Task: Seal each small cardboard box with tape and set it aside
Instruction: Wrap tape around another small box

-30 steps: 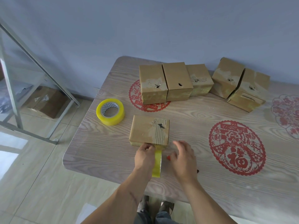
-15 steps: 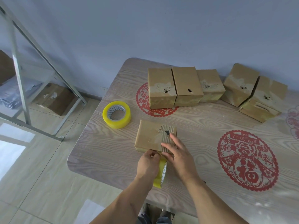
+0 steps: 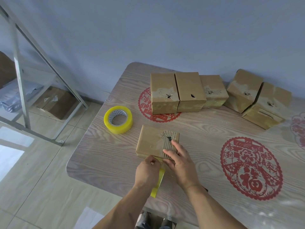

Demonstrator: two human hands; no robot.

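A spare yellow tape roll [image 3: 118, 119] is seen at the left, near the tabletop [image 3: 206, 129] edge. The left hand [image 3: 147, 172] is curled in a grip on a second roll of tape [image 3: 158, 182], held at the near side of the small box [image 3: 155, 142]. A second ago the right hand [image 3: 179, 161] was lifted beside the box; now its flat, spread fingers are pressed on the lid. The tape is likely being stuck down. Five boxes [image 3: 189, 93] are kept at the back. Bare tabletop is left on the right for moving.

The left hand [image 3: 147, 172] hides most of the tape strip [image 3: 158, 182]
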